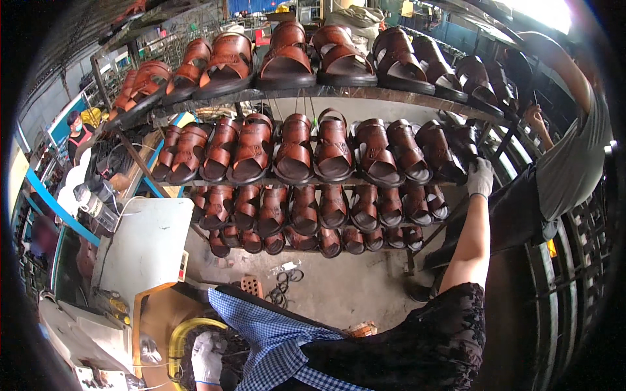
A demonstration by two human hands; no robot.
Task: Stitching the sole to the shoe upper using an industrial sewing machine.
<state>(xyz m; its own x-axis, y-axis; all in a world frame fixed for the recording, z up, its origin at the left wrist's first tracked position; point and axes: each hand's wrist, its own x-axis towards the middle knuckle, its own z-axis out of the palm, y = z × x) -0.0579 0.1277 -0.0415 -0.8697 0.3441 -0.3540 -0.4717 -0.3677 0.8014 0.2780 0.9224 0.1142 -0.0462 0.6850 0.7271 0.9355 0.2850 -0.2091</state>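
Observation:
My right hand (481, 177), in a white glove, reaches out to the right end of a rack's second shelf. Its fingers close on the toe end of a dark sandal (463, 141), which looks darker than the reddish-brown sandals (331, 148) lined up beside it. Low on the left, my left hand (207, 358), also gloved, is over dark material inside a yellow-rimmed container (177, 345). Its fingers look curled; what they hold, if anything, is hidden.
Sandals fill several rack shelves (391, 91) ahead. A pale board (147, 238) and grey machine (85, 332) stand left. Another person (574, 163) stands close on the right by metal racks (554, 293). Black rings (282, 287) and a perforated brick (251, 285) lie on the floor.

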